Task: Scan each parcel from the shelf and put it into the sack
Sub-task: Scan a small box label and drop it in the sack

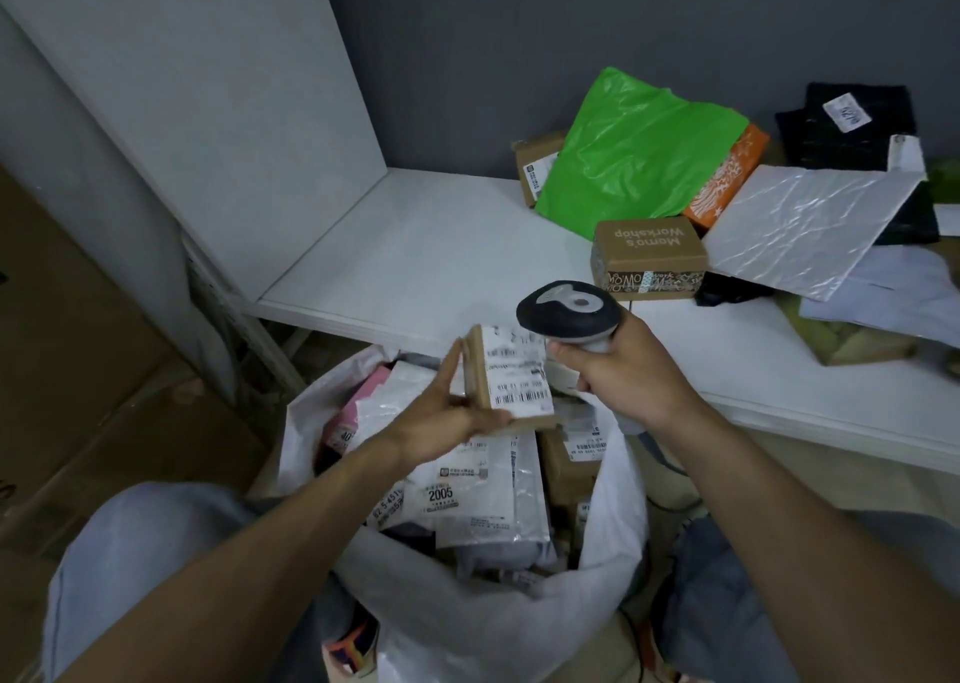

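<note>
Left hand [448, 414] pinches 1 small labelled parcel [514, 376] between straight fingers and thumb, above the open sack [493, 625]. Right hand [626, 370], just beside, wraps the scanner [569, 310] handle. Shelf [441, 245] beyond.

A parcel depot or courier back room, I'd say; a white shelf [441, 266] against a grey wall [519, 32] carries a loose heap of mail: a printed brown box [649, 245], a green bag [639, 152], an orange packet [727, 183], a silver mailer [800, 225], a dark bag [841, 136] with a white label; under its edge a white sack [493, 620] stands open, crammed with packages [478, 505] bearing barcode labels; the right grip [634, 370] holds a scanner [566, 310] just beside a small labelled parcel [514, 370] pinched in the left grip [441, 412]; plain brown cardboard [78, 370] fills the left side.
</note>
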